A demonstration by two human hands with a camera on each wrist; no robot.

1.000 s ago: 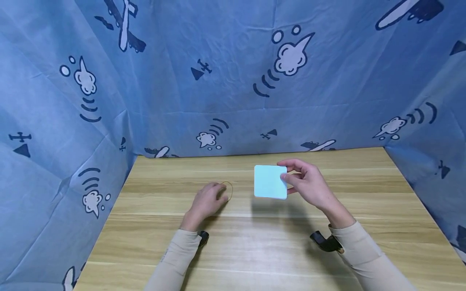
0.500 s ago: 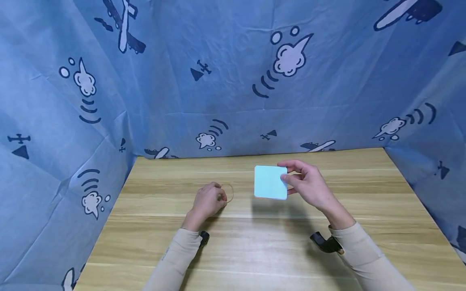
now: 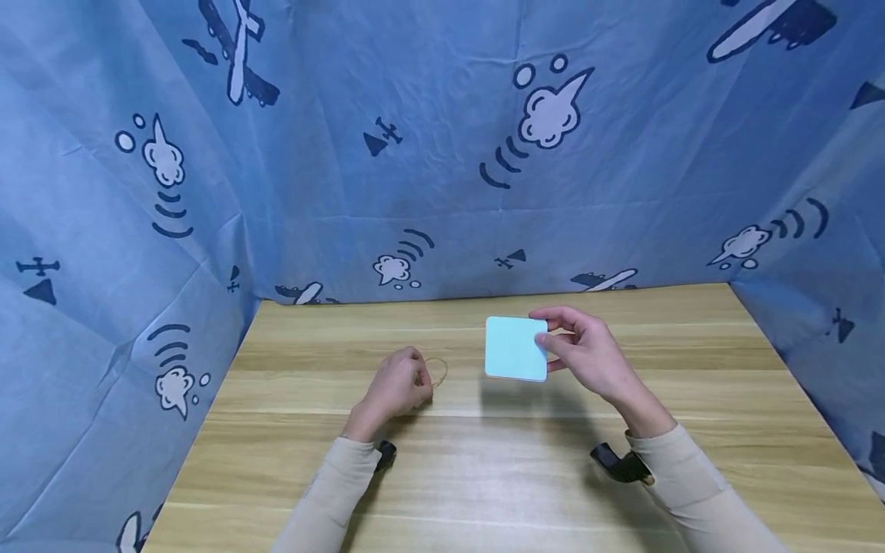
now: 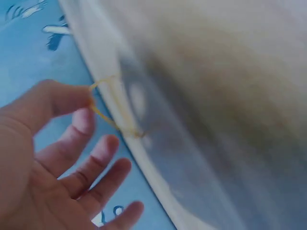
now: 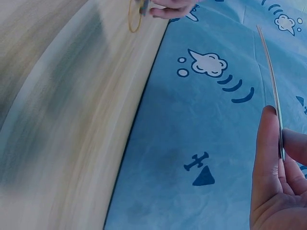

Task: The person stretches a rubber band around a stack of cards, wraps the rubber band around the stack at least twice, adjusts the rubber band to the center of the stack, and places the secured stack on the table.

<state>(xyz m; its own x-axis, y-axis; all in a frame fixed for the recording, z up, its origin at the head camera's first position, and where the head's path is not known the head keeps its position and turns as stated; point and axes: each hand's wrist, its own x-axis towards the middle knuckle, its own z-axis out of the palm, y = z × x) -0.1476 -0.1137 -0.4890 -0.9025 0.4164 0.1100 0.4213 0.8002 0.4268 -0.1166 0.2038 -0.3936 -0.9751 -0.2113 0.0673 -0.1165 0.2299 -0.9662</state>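
My left hand [image 3: 396, 385] pinches a thin yellow rubber band [image 4: 107, 120] between thumb and forefinger, its other fingers fanned out below. The band's loop sticks out to the right of the fingertips, low over the tabletop. To the right of it, my right hand [image 3: 588, 355] holds a pale blue square card [image 3: 515, 348] with rounded corners by its right side. The thumb lies on the near face and fingers are behind it. Seen edge-on in the right wrist view, the card [image 5: 270, 72] is thin and raised, and it casts a shadow on the table.
The wood-grain table [image 3: 484, 476] ends at the back against a blue cloth [image 3: 442, 153] printed with planes and clouds, which also hangs on both sides. Black straps [image 3: 622, 463] sit at the wrists, beside beige sleeves [image 3: 705, 491].
The left thumb and forefinger have come together on the rubber band, and its loop has shifted slightly right and nearer. The right hand and the card have stayed almost still.
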